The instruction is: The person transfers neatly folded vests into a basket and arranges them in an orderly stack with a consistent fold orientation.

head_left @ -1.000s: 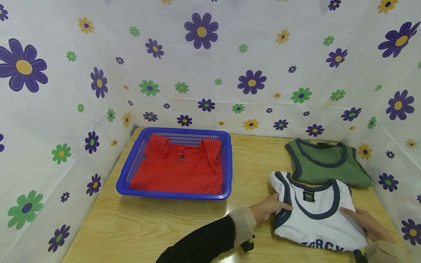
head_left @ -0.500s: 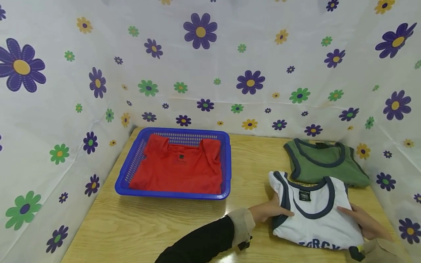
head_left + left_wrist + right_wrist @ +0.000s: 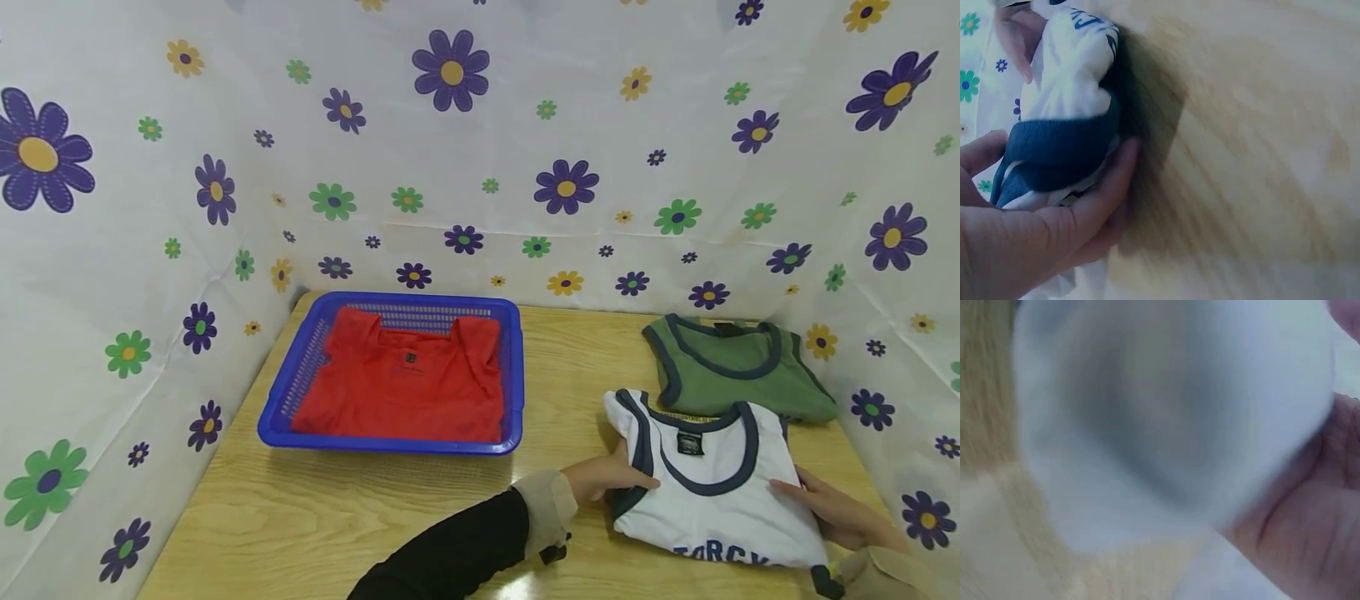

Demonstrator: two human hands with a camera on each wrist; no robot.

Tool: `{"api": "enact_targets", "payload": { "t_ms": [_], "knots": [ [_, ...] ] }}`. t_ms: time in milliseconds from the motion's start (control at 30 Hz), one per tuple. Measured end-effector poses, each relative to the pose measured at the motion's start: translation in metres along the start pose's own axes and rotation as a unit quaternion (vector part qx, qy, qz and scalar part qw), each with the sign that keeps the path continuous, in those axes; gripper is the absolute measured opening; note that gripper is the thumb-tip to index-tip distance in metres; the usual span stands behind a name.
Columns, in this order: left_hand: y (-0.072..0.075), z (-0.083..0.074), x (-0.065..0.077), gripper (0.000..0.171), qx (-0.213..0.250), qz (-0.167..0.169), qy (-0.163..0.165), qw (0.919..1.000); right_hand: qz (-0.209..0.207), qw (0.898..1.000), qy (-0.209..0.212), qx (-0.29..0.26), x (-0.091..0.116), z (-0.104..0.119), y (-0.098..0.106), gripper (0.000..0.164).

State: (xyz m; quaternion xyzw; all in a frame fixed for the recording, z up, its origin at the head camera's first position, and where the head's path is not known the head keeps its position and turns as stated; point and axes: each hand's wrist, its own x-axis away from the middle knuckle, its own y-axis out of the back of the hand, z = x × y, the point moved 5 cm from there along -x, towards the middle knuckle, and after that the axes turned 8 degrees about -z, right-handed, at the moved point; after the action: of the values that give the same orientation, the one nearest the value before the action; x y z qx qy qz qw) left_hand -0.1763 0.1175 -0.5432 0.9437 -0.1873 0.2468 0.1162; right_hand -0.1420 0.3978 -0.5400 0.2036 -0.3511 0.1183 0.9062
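Note:
A folded white tank top (image 3: 720,512) with dark navy trim, a black neck label and navy lettering is held between both hands at the right of the head view. My left hand (image 3: 611,477) grips its left side, thumb on top and fingers underneath; the left wrist view shows the fingers under the bunched navy band (image 3: 1060,147). On the opposite side, my right hand (image 3: 840,508) pinches the edge with its thumb over the cloth. White fabric (image 3: 1179,425), blurred, fills much of the right wrist view beside the palm. The fingers underneath are hidden in the head view.
A blue plastic basket (image 3: 390,446) with a folded red shirt (image 3: 405,392) inside stands left of centre on the wooden table (image 3: 315,508). Behind the white top lies a folded green tank top (image 3: 738,367). Flower-printed curtains (image 3: 480,142) enclose the back and sides.
The head view has shifted slightly, so everything sits a little further left in it. Both hands keep their hold on the white tank top, which has barely moved on the table.

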Motion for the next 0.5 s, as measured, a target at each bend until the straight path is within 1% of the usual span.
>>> {"api": "enact_targets", "payload": {
  "t_ms": [67,167,267,367,400,500],
  "knots": [
    [0.001,0.003,-0.002,0.080,0.028,-0.003,0.014,0.9995,0.007,1.000,0.010,-0.001,-0.002,0.002,-0.002,0.086],
    [0.001,0.003,-0.004,0.078,0.057,-0.010,0.006,0.9983,0.002,1.000,0.014,0.013,-0.003,0.003,-0.001,0.089],
    [-0.002,0.000,-0.006,0.074,0.077,0.001,-0.003,0.9970,-0.012,0.999,0.000,0.030,-0.001,-0.002,0.004,0.095],
    [-0.007,-0.002,-0.006,0.072,0.075,0.010,0.001,0.9971,-0.020,0.999,-0.012,0.038,0.001,-0.010,0.007,0.100],
    [-0.009,-0.002,-0.006,0.072,0.068,0.011,0.003,0.9976,-0.025,0.999,-0.018,0.038,0.001,-0.013,0.007,0.101],
    [-0.010,0.001,-0.005,0.072,0.038,0.000,0.007,0.9992,-0.033,0.999,-0.029,0.025,0.002,-0.019,0.004,0.101]
  ]
}}
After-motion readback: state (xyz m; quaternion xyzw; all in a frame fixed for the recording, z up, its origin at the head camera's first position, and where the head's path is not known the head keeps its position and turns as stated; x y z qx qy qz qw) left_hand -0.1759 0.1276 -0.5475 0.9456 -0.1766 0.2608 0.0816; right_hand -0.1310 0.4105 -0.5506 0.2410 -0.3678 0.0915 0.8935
